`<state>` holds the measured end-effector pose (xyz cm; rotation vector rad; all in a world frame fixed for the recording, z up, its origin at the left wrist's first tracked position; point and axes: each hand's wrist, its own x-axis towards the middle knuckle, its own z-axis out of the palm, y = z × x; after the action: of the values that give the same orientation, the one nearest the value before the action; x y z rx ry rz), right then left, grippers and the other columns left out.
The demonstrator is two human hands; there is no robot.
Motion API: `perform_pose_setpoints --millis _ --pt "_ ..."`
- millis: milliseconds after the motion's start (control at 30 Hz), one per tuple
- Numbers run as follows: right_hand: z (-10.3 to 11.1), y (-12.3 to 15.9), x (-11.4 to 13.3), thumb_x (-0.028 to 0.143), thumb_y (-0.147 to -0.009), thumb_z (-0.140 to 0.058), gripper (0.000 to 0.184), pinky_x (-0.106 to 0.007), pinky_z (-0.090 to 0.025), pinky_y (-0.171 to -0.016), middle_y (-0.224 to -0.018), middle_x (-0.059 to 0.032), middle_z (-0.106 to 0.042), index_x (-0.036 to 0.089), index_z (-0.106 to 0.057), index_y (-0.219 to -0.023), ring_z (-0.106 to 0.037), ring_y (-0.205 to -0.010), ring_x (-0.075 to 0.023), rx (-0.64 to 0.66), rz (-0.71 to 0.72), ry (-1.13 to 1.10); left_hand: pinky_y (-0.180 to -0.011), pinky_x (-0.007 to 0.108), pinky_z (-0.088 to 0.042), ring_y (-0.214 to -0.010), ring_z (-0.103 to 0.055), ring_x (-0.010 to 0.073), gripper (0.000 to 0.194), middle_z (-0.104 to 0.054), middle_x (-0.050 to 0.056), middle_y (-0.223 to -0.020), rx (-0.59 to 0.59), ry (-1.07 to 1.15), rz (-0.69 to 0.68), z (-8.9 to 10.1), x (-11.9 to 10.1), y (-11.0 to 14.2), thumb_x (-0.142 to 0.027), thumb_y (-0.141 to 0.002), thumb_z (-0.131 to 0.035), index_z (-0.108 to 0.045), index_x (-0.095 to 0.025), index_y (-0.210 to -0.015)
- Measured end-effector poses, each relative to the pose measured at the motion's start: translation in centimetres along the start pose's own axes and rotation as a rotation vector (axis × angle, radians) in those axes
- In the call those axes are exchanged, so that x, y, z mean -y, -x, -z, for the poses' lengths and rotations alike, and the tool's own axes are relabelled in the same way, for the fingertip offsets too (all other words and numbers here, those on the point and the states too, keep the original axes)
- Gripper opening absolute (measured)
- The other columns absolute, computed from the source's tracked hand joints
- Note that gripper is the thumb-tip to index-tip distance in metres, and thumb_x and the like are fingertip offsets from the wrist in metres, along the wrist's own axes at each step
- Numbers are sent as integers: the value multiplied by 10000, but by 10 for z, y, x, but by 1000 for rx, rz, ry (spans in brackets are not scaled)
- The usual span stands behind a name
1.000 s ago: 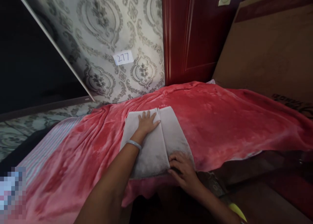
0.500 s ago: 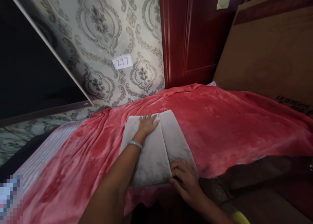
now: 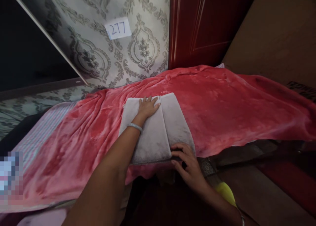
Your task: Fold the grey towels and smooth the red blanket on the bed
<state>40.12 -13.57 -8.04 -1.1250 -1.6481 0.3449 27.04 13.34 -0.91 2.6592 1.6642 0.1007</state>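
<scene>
A grey plush cloth [image 3: 150,137], folded into layers, lies on a red fleece blanket [image 3: 222,110]. My left hand [image 3: 148,107] rests flat on the cloth's far part, fingers spread, with a pale bangle at the wrist. At the near right corner is my right hand [image 3: 186,163], its fingers bent and apart. Its fingertips touch the cloth near the lower end of the fold line, and the thumb sits just off the near edge. Nothing is gripped in either hand.
Patterned wallpaper [image 3: 118,64] with a paper label [image 3: 118,28] reading 277 stands behind. A dark screen [image 3: 32,51] is at left, a red door [image 3: 199,25] and a cardboard box [image 3: 274,38] at right. A yellow object [image 3: 225,193] shows beyond my right forearm.
The view has tipped downward, so the scene sits higher. My left hand stays flat on the cloth. My right thumb has moved off the cloth's near edge, and the right fingers are more spread.
</scene>
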Motion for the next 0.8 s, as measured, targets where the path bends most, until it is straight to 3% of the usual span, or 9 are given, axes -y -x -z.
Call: perform_pose_setpoints --millis 267,533,800 --pt "3 3 -3 200 -946 -556 141 -417 -442 -965 -1113 -66 -601 240 -611 -1070 -530 -1128 -241 75 67 23 -1191 611 -206 -1490 -269 365 623 -340 61 -1625 -8 9 -3 1 0 2 -600 -986 -261 -381 -331 -1535" --pt "-2 -5 2 202 -937 -578 65 -372 -480 -878 -1055 -55 -616 236 -633 -931 -570 -1045 -221 -45 -18 36 -1187 622 -202 -1487 -272 370 616 -346 57 -1622 -18 13 0 -1 0 1 -593 -987 -256 -377 -341 -1535" --pt "7 -7 3 200 -949 -565 93 -350 -493 -844 -992 -54 -630 226 -635 -894 -596 -990 -212 10 -21 24 -1196 609 -179 -1489 -265 368 624 -343 57 -1623 -3 34 4 0 0 2 -601 -982 -265 -373 -339 -1538"
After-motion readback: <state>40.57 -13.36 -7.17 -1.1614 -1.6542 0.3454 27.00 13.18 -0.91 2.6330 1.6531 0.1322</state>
